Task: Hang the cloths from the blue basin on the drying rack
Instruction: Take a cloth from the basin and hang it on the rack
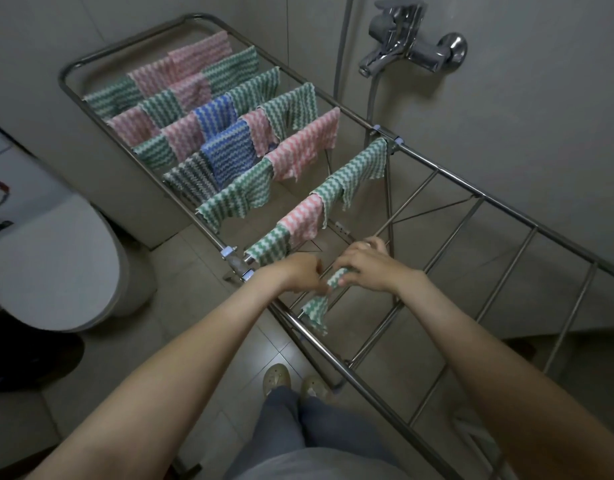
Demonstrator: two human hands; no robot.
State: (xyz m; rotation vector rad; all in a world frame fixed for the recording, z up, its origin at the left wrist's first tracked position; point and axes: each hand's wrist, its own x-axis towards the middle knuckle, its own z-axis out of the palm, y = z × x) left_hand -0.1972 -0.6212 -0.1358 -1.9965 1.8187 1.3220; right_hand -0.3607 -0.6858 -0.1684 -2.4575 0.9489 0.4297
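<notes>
Hands (303, 272) (367, 268) tight on green cloth (316, 309)

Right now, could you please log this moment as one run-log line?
step: hanging green-white cloth | left hand: pinches cloth | right hand: grips cloth | place: drying rack, bare near section

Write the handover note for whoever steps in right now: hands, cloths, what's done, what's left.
Left grip: pinches the green cloth.
Right grip: holds the same cloth, right beside the left.
Cloth: bunched over a rod of the rack, not yet spread, one end hanging down.
Done: the far rods are full of hung cloths; the next rod carries three.
Left: spread this cloth; the near rods are bare. The basin is not in view, so how many cloths remain is unknown.
</notes>
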